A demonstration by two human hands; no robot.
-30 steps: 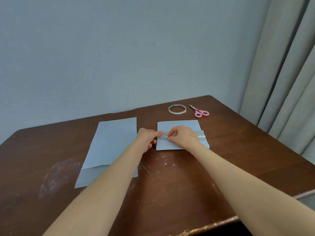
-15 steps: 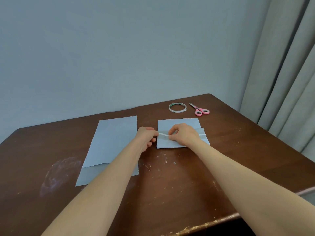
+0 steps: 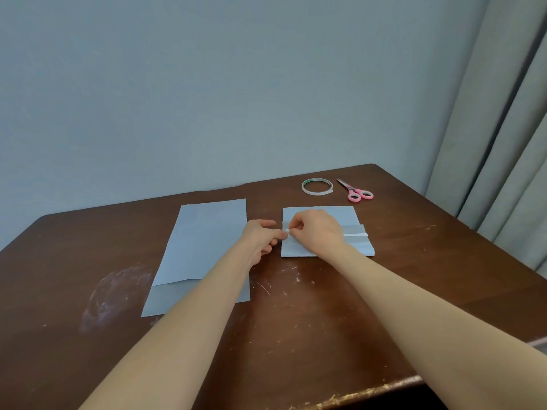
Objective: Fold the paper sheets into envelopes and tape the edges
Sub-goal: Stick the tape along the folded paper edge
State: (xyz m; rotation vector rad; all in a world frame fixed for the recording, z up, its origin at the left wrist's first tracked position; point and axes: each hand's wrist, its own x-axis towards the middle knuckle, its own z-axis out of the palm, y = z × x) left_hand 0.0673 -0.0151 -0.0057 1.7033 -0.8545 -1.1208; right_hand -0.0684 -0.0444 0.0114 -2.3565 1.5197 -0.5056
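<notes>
A folded light-blue paper envelope lies on the brown table, with a white tape strip running across its flap. My right hand rests on the envelope and pinches the strip's left end with thumb and forefinger. My left hand sits at the envelope's left edge, its fingertips touching the same tape end. Flat light-blue paper sheets lie stacked to the left, partly under my left forearm.
A tape roll and pink-handled scissors lie at the back right of the table. A grey curtain hangs beyond the table's right edge. A wall stands behind. The table's worn front edge is near me.
My right thumb and forefinger have moved left along the tape strip to its left end, meeting my left fingertips. More of the strip shows on the right.
</notes>
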